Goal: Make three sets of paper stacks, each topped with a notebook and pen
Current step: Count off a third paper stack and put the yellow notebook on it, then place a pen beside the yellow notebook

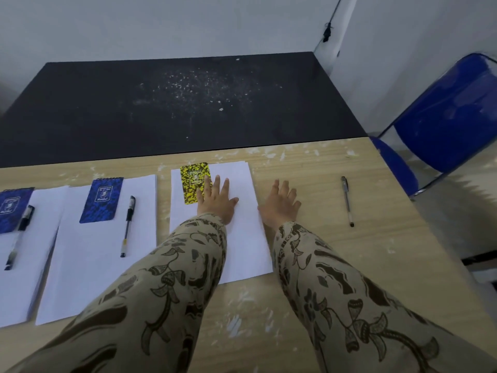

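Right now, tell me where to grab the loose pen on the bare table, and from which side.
Pinch the pen at mid-barrel, coming down from above with the right hand, which is nearest, on its left. It lies flat on the table, long axis running roughly away from you, both long sides free, so thumb and finger probably fit across it.

Leftmost notebook (10,207) partly beyond left edge
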